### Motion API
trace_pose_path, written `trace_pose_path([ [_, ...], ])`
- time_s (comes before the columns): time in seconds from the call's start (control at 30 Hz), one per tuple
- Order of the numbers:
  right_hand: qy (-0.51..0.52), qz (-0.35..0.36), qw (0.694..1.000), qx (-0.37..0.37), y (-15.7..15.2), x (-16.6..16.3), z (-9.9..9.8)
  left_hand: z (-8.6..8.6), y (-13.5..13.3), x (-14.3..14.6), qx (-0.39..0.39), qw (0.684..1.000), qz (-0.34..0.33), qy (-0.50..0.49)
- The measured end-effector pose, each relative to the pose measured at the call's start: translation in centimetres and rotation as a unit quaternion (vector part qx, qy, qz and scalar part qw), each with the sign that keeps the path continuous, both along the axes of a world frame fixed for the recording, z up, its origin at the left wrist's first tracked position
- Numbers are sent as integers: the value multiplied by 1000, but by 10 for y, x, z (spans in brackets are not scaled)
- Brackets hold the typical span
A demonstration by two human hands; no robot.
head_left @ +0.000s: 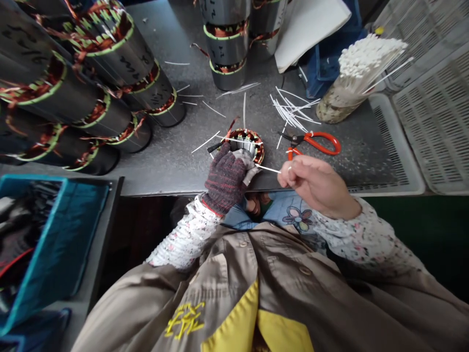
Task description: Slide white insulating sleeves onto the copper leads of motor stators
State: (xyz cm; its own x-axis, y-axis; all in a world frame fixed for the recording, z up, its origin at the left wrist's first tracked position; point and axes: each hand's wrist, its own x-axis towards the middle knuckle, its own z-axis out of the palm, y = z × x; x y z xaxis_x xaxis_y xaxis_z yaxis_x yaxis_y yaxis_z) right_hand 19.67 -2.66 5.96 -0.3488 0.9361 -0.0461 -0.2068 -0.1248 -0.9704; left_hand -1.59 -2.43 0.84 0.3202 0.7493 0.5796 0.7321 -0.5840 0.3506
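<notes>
Floral sleeves [190, 234], dark knit glove [225, 178]

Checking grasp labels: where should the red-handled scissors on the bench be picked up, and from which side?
Probably by the red handle loop, coming from the right: the scissors lie flat with blades pointing left near loose white sticks, while the loop sits on bare bench.

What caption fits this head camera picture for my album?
Gloved left hand holds a stator while bare right hand pinches a white strip.

Yellow embroidered characters on jacket [185, 319], illegible. Dark handwritten marks on stator housings [128, 63], unreadable.
</notes>
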Motion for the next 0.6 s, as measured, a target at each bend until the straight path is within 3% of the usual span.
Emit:
trace_pose_path([
  [0.13,34,-73,996,37,33,-45,0,0,0,4,21,999,-20,36],
  [0.23,-37,-88,992,87,50,-71,-7,2,1,1,40,998,-3,54],
  [0.3,-138,-108,969,176,50,-60,-11,4,3,-3,33,999,-5,34],
  [0.4,-395,-110,868,281,46,-5,-16,6,5,-8,20,1000,-7,19],
  [0.5,-648,-13,724,235,52,55,-23,7,6,-7,36,995,-8,93],
  [0.6,-764,72,612,194,63,83,-29,9,9,-5,30,984,-10,178],
])
